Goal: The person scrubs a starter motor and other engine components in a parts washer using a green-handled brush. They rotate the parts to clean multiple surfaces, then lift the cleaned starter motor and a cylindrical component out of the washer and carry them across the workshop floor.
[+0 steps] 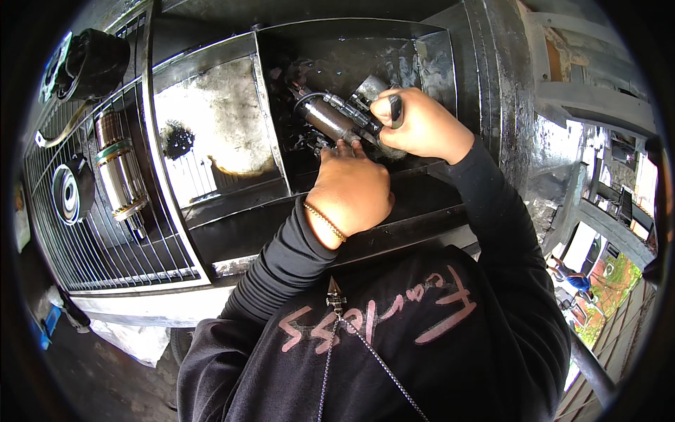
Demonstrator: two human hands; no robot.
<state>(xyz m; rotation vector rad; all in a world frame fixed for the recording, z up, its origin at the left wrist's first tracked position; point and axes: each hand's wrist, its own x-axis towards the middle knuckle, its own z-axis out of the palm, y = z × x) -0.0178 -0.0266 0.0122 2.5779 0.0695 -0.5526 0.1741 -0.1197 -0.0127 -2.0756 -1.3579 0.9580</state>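
Observation:
A dark, wet starter motor (325,118) with a cylindrical body lies aslant in the right-hand compartment of a black metal tank (455,77). My left hand (351,186) reaches over its near end, fingers bent down onto the body; the thumb is hidden. My right hand (425,126) is closed in a fist around a black-handled tool (396,111), held just right of the motor. The tool's working end is hidden by the fist and the dark parts below. A greyish flat piece (369,91) shows beside that hand.
Left of the motor, a divider (271,116) bounds a bright, stained compartment (232,105). Farther left, a wire rack (84,257) carries an armature (121,169), a round metal part (69,193) and a black housing (98,63). A dark wall (506,70) stands at right.

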